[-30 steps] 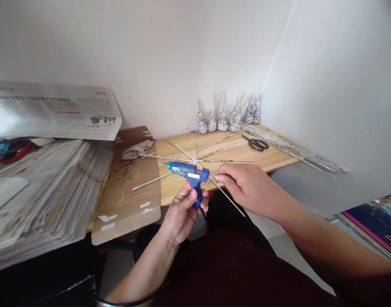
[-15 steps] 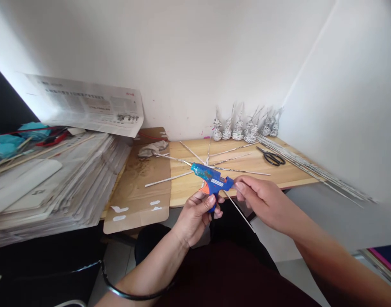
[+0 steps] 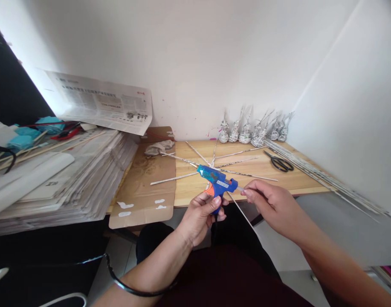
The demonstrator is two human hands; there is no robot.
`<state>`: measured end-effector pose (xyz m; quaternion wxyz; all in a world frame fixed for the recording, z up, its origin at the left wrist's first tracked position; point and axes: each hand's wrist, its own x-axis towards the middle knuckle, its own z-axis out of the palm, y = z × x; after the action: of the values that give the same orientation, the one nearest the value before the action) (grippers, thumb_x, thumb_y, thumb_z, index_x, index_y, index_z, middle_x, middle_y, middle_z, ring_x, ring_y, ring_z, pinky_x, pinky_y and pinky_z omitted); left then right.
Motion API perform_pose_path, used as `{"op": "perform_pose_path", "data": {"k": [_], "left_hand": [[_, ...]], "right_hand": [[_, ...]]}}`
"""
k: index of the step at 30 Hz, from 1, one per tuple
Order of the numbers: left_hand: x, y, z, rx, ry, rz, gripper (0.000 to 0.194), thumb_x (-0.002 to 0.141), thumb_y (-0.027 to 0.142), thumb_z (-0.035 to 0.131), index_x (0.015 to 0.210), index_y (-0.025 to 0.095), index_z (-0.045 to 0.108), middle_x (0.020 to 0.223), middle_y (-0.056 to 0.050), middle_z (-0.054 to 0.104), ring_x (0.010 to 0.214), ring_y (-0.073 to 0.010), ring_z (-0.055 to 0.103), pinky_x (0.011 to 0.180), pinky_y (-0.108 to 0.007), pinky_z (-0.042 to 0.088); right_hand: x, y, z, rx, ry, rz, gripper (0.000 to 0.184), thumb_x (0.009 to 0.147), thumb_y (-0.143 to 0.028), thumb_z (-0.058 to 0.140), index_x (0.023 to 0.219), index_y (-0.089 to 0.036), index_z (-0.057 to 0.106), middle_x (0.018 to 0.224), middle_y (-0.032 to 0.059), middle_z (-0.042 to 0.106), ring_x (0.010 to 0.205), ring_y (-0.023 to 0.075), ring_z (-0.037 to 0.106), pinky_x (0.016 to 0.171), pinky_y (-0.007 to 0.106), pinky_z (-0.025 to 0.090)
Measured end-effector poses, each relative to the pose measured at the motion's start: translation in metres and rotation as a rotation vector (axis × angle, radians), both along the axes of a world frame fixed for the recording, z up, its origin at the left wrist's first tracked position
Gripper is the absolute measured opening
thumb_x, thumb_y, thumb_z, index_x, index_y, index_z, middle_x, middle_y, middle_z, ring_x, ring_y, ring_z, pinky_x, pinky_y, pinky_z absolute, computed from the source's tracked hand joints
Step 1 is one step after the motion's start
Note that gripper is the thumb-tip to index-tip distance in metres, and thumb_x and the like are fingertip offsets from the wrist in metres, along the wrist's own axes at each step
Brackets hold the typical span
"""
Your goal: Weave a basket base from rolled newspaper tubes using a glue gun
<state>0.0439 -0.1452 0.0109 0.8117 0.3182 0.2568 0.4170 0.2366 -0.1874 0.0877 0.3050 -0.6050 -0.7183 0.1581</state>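
A blue glue gun [image 3: 219, 181] with an orange trigger is held in the air by its handle, my left hand [image 3: 201, 215] wrapped round it. Its nozzle points left and away. From its rear end sticks a pale glue stick [image 3: 240, 189], and my right hand [image 3: 272, 204] pinches the outer end of that stick. Behind the gun, thin rolled-newspaper sticks [image 3: 236, 162] fan out like spokes from one crossing point on the wooden table [image 3: 195, 194]. The gun hides part of the crossing.
Black scissors [image 3: 280, 163] lie right of the spokes, beside a bundle of paper sticks [image 3: 310, 170]. Several woven paper figures [image 3: 245, 133] stand against the wall. To the left are a stained cardboard sheet [image 3: 144, 196], a cloth [image 3: 158, 148] and a tall newspaper stack [image 3: 96, 179].
My right hand has drawn slightly back from the gun, so more of the glue stick shows. The whole view has shifted a little to the left.
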Motion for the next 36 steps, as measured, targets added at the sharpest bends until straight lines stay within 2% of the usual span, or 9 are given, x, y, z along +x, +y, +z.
{"op": "perform_pose_path", "data": {"k": [7, 11, 14, 19, 24, 27, 36], "left_hand": [[0.002, 0.003, -0.003, 0.021, 0.033, -0.027, 0.029, 0.075, 0.034, 0.082, 0.092, 0.014, 0.069, 0.089, -0.006, 0.069, 0.061, -0.0074, 0.057, 0.065, -0.025, 0.051], [0.001, 0.003, -0.004, 0.01, 0.03, -0.044, 0.029, 0.076, 0.033, 0.081, 0.093, 0.014, 0.068, 0.09, -0.006, 0.068, 0.062, -0.0077, 0.057, 0.064, -0.024, 0.052], [-0.001, 0.003, -0.005, -0.005, 0.013, -0.046, 0.025, 0.079, 0.032, 0.078, 0.094, 0.015, 0.067, 0.091, -0.005, 0.067, 0.064, -0.0078, 0.056, 0.065, -0.025, 0.053], [-0.003, 0.006, -0.007, -0.015, -0.059, -0.057, 0.02, 0.085, 0.033, 0.072, 0.093, 0.016, 0.066, 0.093, -0.004, 0.064, 0.067, -0.0094, 0.056, 0.064, -0.027, 0.053], [-0.003, 0.006, -0.007, -0.003, -0.077, -0.04, 0.019, 0.086, 0.031, 0.071, 0.097, 0.017, 0.066, 0.093, -0.004, 0.063, 0.067, -0.0097, 0.056, 0.065, -0.027, 0.053], [-0.003, 0.005, -0.006, 0.002, -0.068, -0.036, 0.02, 0.084, 0.031, 0.072, 0.097, 0.017, 0.067, 0.094, -0.004, 0.062, 0.068, -0.01, 0.056, 0.066, -0.028, 0.053], [-0.004, 0.005, -0.007, 0.028, -0.057, -0.072, 0.017, 0.084, 0.03, 0.072, 0.093, 0.016, 0.068, 0.094, -0.004, 0.062, 0.069, -0.01, 0.056, 0.067, -0.028, 0.053]], "right_hand": [[0.006, 0.003, -0.006, -0.05, -0.018, -0.007, 0.03, 0.099, -0.038, 0.042, 0.077, -0.022, 0.052, 0.065, -0.0018, 0.055, 0.061, 0.015, 0.051, 0.059, 0.028, 0.038], [0.008, 0.003, -0.004, -0.076, -0.029, 0.006, 0.029, 0.099, -0.036, 0.042, 0.077, -0.021, 0.053, 0.066, -0.0018, 0.056, 0.062, 0.0145, 0.051, 0.059, 0.028, 0.037], [0.003, 0.001, 0.001, -0.016, -0.074, 0.007, 0.025, 0.099, -0.031, 0.043, 0.081, -0.021, 0.056, 0.072, -0.0005, 0.06, 0.066, 0.0146, 0.054, 0.063, 0.027, 0.038], [-0.008, -0.003, 0.008, 0.165, -0.202, -0.027, 0.008, 0.095, -0.022, 0.052, 0.094, -0.019, 0.059, 0.086, 0.0037, 0.066, 0.075, 0.0163, 0.059, 0.069, 0.027, 0.04], [-0.019, -0.008, 0.018, 0.218, -0.442, -0.055, 0.013, 0.095, -0.015, 0.046, 0.091, -0.017, 0.058, 0.084, 0.0073, 0.065, 0.079, 0.0197, 0.06, 0.07, 0.03, 0.039], [-0.025, -0.009, 0.024, 0.204, -0.515, -0.065, 0.015, 0.095, -0.014, 0.045, 0.088, -0.017, 0.058, 0.082, 0.0079, 0.065, 0.077, 0.0202, 0.06, 0.067, 0.031, 0.039], [-0.02, -0.008, 0.021, 0.121, -0.346, -0.06, 0.019, 0.098, -0.021, 0.045, 0.086, -0.017, 0.059, 0.075, 0.0043, 0.065, 0.07, 0.0176, 0.059, 0.065, 0.029, 0.036]]}}
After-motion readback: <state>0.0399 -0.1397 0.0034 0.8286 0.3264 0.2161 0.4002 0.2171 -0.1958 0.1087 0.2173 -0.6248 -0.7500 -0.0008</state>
